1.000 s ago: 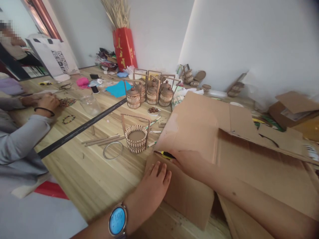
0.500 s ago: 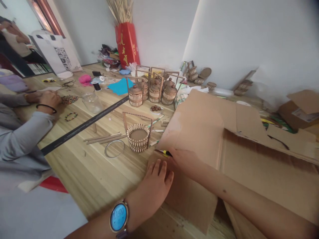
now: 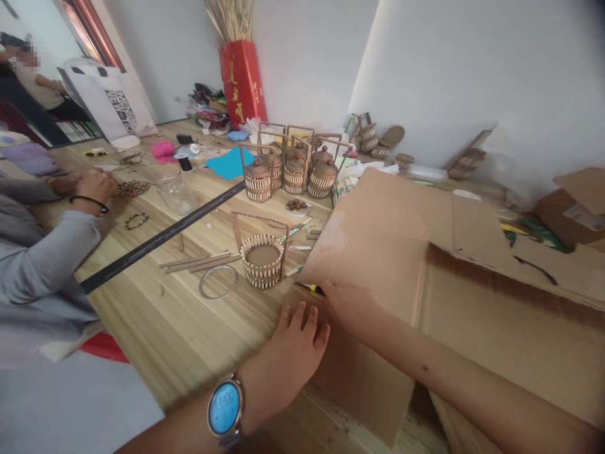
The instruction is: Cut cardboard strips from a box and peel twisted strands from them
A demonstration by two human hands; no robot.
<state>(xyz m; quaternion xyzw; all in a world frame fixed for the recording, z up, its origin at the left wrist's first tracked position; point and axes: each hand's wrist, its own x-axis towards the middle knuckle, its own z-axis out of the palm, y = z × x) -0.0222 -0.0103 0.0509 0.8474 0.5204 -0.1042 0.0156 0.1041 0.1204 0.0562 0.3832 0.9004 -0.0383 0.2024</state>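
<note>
My left hand [image 3: 300, 343], wearing a smartwatch [image 3: 225, 408] at the wrist, lies flat with fingers spread at the left edge of a brown cardboard sheet [image 3: 363, 384]. Just beyond its fingertips, my right hand [image 3: 345, 302] is closed around a yellow and black utility knife [image 3: 316, 290]. The knife points left along the cardboard, its blade too small to make out clearly. Close to it on the table stands a small slatted basket [image 3: 263, 261] with a tall square handle and no lid. A silvery wire ring [image 3: 218, 282] and thin brown strips [image 3: 196, 263] lie beside the basket.
Several lidded baskets [image 3: 295, 173] stand farther back, near a dish of brown beads [image 3: 296, 206]. A large opened cardboard box [image 3: 501, 328] fills the right side. At left, a co-worker's hands [image 3: 92, 188] are over beads, near a glass jar [image 3: 174, 194].
Both my hands and the knife hold nearly the same places on the cardboard. A person in the far left background has shifted posture, lowering an arm.
</note>
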